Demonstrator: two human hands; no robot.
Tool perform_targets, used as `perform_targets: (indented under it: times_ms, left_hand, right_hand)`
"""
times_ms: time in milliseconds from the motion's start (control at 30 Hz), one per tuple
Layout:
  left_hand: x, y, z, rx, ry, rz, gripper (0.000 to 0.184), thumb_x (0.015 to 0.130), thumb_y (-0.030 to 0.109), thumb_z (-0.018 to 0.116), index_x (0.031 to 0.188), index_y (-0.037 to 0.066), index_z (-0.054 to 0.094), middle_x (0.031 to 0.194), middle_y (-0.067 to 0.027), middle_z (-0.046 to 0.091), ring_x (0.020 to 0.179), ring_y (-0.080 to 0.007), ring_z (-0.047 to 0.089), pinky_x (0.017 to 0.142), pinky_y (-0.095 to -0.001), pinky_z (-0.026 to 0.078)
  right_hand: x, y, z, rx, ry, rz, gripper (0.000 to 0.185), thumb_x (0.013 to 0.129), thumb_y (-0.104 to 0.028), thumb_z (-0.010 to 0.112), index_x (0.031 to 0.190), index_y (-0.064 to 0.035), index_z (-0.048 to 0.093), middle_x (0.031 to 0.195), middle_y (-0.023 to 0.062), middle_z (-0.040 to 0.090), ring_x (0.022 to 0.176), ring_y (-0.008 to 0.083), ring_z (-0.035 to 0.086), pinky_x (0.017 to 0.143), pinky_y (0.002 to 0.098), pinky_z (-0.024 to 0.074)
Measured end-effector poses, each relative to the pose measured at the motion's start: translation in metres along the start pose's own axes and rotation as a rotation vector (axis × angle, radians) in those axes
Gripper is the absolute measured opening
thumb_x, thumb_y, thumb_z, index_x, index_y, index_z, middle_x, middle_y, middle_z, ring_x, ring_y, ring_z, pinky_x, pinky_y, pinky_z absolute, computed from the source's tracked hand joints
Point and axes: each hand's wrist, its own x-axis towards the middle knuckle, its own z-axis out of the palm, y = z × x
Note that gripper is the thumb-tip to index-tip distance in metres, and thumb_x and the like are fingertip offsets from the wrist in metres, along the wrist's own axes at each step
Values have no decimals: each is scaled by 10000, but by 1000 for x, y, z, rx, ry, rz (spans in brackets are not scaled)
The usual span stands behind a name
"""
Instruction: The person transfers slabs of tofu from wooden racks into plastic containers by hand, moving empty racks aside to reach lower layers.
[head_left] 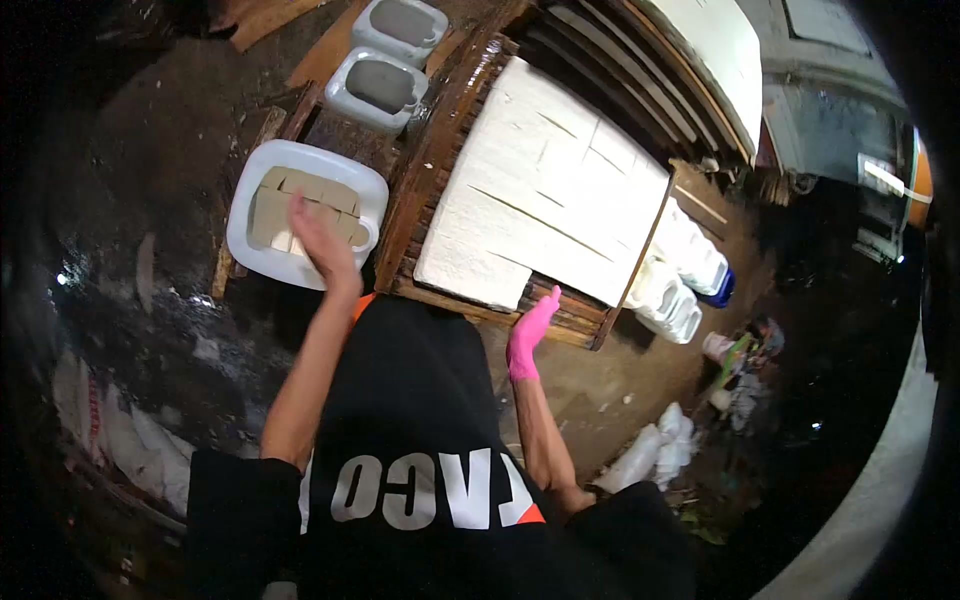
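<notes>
Fingers [546, 304] straight and unclenched, my right hand [530, 335] is nearer the white slab [530, 190], which lies ahead and leftward, while my blurred left hand [322, 240] is open over the basin [240, 205].

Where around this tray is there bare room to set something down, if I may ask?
Bare floor shows between the tray and the white bags, and left of the tub. On the tray, a narrow slatted strip beside the gloved right hand is uncovered. It is crowded beyond the tray, with stacked boards, and to its right, with jugs.
</notes>
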Motion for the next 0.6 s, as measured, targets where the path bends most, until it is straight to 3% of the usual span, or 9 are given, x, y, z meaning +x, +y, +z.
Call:
perform_targets:
  times_ms: [33,67,100,133,200,233,367,467,600]
  left_hand:
    - [-19,-33,-4,131,-263,177,499,923,110,528,1382,-1,366,1409,-167,378,1318,-284,356,1102,-396,283]
    - [-59,4,15,336,-423,312,548,908,114,564,1398,-7,350,1440,-186,348,1354,-302,316,1126,-396,235]
    - [-71,-10,22,448,-706,422,626,876,174,623,1403,-13,341,1474,-218,296,1392,-331,251,1138,-414,204]
    - [-79,-15,32,725,-873,736,796,818,372,683,1436,31,316,1509,-230,224,1406,-396,180,1140,-484,170]
    - [-102,-17,34,1120,-1149,926,1110,601,688,705,1487,180,272,1541,-223,116,1389,-498,104,1103,-632,115]
    - [-107,-24,32,1217,-1216,930,1174,539,704,719,1492,199,256,1539,-234,111,1392,-497,91,1095,-646,116]
    - [-103,-64,26,1193,-1181,982,1172,524,687,723,1495,234,247,1533,-257,102,1396,-494,84,1097,-632,141]
    - [-104,-60,26,1211,-1181,998,1105,570,685,696,1490,255,260,1527,-275,104,1396,-494,89,1101,-623,144]
    - [-116,-55,34,1182,-1246,992,968,669,676,627,1480,267,291,1529,-259,129,1405,-476,92,1096,-655,83]
  right_hand:
    - [0,28,16,-16,-77,-63,494,1010,-236,284,1441,7,296,1471,158,346,1360,272,302,1117,349,222]
    - [0,54,31,-27,-153,-127,503,1007,-220,293,1456,6,262,1513,158,285,1398,286,240,1126,349,191]
    - [-20,45,48,-308,-111,-300,508,1005,-225,315,1459,-3,258,1519,151,277,1395,289,243,1119,355,205]
    - [-22,19,48,60,-188,-260,520,998,-261,366,1446,-10,283,1488,134,338,1340,282,337,1079,380,286]
    - [-10,-15,18,550,-387,207,531,996,-308,363,1436,-15,304,1474,128,359,1322,274,363,1066,388,312]
    - [3,-21,6,789,-491,445,539,995,-331,361,1431,-18,315,1467,125,369,1313,270,376,1059,392,325]
    - [63,12,8,1107,-1123,801,612,951,-460,361,1336,8,449,1296,130,553,1163,303,542,1026,407,390]
    - [73,-15,25,1094,-1264,971,595,930,-464,381,1265,8,522,1174,142,624,1091,320,590,1004,404,419]
    - [79,61,16,1116,-955,649,657,888,-504,409,1300,4,475,1236,160,575,1109,320,576,1002,412,430]
